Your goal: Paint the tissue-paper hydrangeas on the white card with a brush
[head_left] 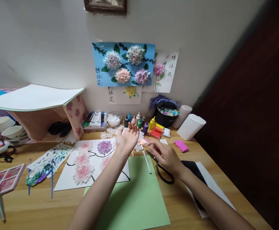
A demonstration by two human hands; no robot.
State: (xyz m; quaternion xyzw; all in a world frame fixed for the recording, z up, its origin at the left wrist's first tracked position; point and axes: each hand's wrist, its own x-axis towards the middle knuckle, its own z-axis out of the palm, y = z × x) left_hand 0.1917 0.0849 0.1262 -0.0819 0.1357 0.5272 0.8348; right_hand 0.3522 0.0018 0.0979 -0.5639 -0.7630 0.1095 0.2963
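My left hand (128,138) is raised palm up above the back of the green sheet (139,195), fingers apart and slightly curled, with nothing visible on the palm. To its right, my right hand (164,155) has its fingertips pinched by a small peach-coloured piece (143,141). Black-handled scissors (164,175) lie beneath my right hand, beside a thin white stick (147,161). Left of the green sheet is a white sheet (65,177) bearing pink puffy flowers (83,172), a purple flower (104,147) and dark painted branches.
Paint bottles (138,118), markers (95,119) and a white bowl (114,119) line the back. A pink packet (181,146) and a black tablet-like object (194,172) lie right. Brushes (52,182), a paint palette (37,175) and a pink tray (9,179) are left.
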